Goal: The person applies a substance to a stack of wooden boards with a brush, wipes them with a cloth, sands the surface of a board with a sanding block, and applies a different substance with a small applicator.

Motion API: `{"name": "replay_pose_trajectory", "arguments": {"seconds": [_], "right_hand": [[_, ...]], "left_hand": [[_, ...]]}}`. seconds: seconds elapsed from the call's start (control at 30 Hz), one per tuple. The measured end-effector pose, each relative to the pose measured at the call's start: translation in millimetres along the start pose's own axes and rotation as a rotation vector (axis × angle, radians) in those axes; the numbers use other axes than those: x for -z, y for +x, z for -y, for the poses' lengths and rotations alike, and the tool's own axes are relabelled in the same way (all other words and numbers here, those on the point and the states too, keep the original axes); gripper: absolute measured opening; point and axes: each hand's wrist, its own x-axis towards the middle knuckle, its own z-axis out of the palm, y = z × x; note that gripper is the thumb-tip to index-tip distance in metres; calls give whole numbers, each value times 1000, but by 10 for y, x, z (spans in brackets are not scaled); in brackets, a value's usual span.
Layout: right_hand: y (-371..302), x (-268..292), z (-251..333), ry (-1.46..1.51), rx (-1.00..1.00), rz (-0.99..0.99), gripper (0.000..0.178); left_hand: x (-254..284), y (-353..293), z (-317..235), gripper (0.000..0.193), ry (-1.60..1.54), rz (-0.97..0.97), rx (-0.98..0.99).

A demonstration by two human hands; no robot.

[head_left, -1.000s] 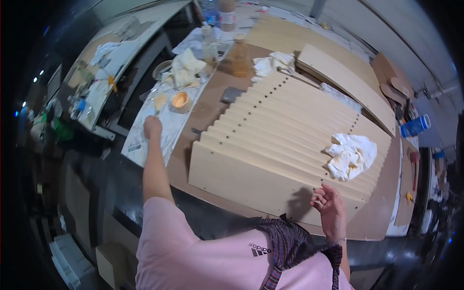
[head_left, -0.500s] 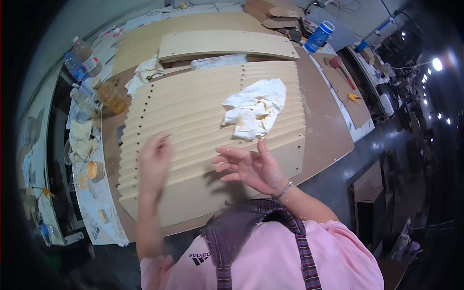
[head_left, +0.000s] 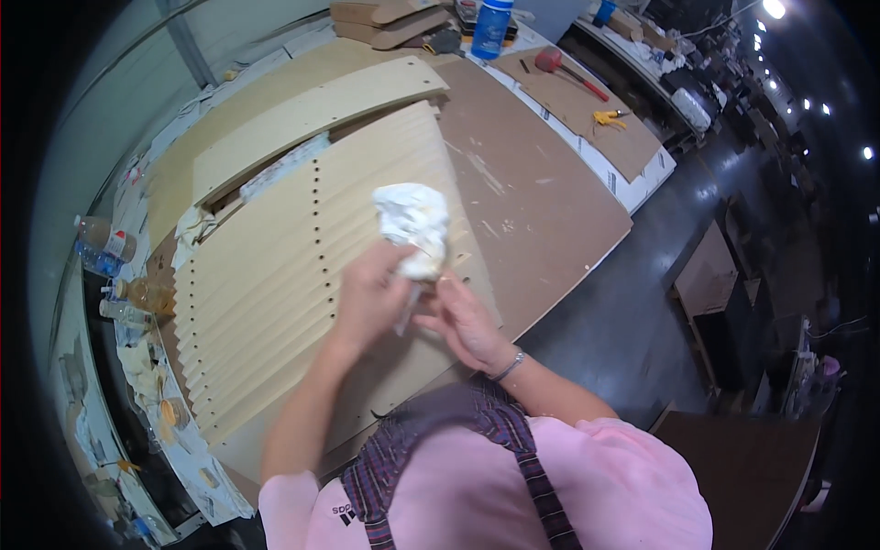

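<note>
Head view: left hand [head_left: 371, 286] grip looks closed on the near edge of the crumpled white cloth [head_left: 410, 215] — cloth just beyond the grip, over ridged boards [head_left: 266, 284]. Right hand [head_left: 469, 323] just right, at cloth's edge; blurred, can't tell if clamped. Cloth likely light, soft, limp — best held by a bunched fold.

A red mallet [head_left: 573, 75] and a yellow tool [head_left: 607, 119] lie on a cardboard sheet [head_left: 564, 99] at the workbench's [head_left: 541, 197] right side, near an upright blue water bottle [head_left: 492, 32]. Plastic bottles, one amber [head_left: 148, 296], cluster along the left edge, while lamps [head_left: 775, 8] glow beyond the glossy workshop floor [head_left: 591, 284].
</note>
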Motion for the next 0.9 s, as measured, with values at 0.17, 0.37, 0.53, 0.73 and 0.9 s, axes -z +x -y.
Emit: {"name": "replay_pose_trajectory", "arguments": {"seconds": [0.17, 0.37, 0.53, 0.73, 0.9], "right_hand": [[157, 558, 367, 33, 90, -134, 31], [812, 1864, 1092, -708, 328, -479, 20], [1604, 1775, 848, -942, 538, -169, 31], [2060, 1799, 609, -842, 289, 22, 32], [2145, 1786, 752, -978, 408, 185, 31]], "left_hand": [[-253, -176, -386, 43, 76, 92, -51], [-235, -484, 288, 28, 480, -220, 104], [-435, -397, 321, 18, 813, -272, 52], [-494, -398, 325, 19, 876, -271, 87], [-490, -388, 328, 17, 898, -250, 86]]}}
